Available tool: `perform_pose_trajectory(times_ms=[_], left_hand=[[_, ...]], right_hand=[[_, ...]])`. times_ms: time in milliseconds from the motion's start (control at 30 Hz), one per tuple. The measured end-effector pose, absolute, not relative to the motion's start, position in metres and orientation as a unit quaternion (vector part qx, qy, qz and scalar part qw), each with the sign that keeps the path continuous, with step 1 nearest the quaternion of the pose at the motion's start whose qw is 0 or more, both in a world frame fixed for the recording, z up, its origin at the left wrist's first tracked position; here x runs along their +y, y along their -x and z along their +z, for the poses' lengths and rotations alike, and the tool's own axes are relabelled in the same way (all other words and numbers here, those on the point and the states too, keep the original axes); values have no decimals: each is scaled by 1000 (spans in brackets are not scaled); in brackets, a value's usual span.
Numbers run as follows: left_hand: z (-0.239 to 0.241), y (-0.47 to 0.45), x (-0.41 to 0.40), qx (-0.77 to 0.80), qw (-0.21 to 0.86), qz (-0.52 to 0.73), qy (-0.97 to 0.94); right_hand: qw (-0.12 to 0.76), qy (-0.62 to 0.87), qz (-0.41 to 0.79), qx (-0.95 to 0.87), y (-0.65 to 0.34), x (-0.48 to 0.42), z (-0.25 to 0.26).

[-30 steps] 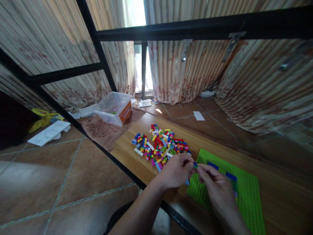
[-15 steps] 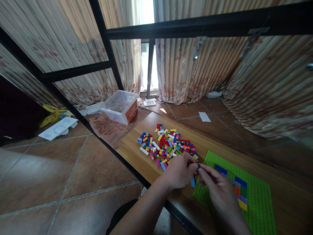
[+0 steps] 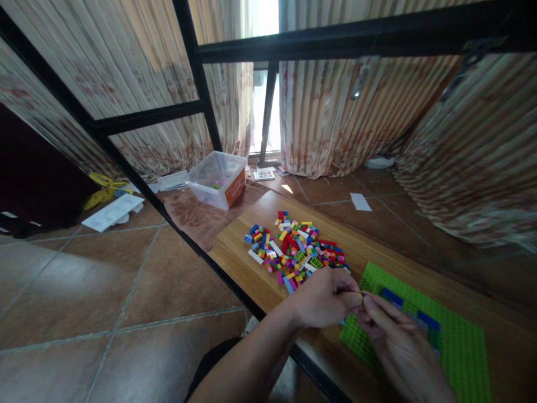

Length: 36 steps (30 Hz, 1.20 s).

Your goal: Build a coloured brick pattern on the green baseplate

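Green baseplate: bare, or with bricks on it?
With bricks on it: blue bricks show on the green baseplate, though the right hand covers part of it.

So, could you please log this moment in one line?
left hand, right hand: pinching small piece, mostly hidden | multicoloured plastic bricks: loose | green studded baseplate: on brown wooden tabletop

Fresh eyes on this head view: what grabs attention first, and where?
Likely the multicoloured brick heap, spread mid-picture on the wooden tabletop. Next, right of it, the bright green baseplate bearing some blue bricks. Then the left hand and right hand, meeting near the baseplate's left side, fingers pinching a small piece, mostly hidden.
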<state>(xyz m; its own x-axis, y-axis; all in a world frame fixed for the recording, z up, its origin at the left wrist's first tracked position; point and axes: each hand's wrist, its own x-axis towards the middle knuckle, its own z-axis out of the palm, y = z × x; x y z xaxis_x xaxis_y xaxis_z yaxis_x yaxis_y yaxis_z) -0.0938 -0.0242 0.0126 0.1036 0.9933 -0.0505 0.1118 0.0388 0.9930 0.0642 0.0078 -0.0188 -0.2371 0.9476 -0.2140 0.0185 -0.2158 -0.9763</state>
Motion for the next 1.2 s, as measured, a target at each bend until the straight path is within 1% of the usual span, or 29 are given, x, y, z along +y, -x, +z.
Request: perform_pose_trajectory(times_ms=[67, 167, 233, 333, 467, 600, 800, 1067, 1200], left_hand=[[15, 98, -24, 541, 475, 425, -549], [21, 106, -25, 629, 370, 389, -563], [23, 111, -27, 683, 298, 353, -566], [22, 115, -28, 734, 224, 305, -564], [17, 119, -29, 774, 168, 239, -561], [18, 123, -28, 787, 158, 213, -558], [23, 143, -27, 815, 164, 243, -499], [26, 214, -35, 876, 114, 310, -351], [26, 239, -47, 901, 105, 295, -301]], right_hand=[[365, 520, 547, -545, -63, 9, -18], [326, 568, 406, -637, -59, 11, -21], [298, 561, 335, -696, -55, 11, -24], [278, 525, 280, -754, -49, 10, -28], [273, 526, 267, -760, -46, 9, -32], [269, 541, 265, -751, -47, 10, -33], [271, 549, 258, -748, -48, 11, -33], [268, 549, 227, -758, -52, 10, -30], [271, 540, 213, -768, -54, 8, -30]])
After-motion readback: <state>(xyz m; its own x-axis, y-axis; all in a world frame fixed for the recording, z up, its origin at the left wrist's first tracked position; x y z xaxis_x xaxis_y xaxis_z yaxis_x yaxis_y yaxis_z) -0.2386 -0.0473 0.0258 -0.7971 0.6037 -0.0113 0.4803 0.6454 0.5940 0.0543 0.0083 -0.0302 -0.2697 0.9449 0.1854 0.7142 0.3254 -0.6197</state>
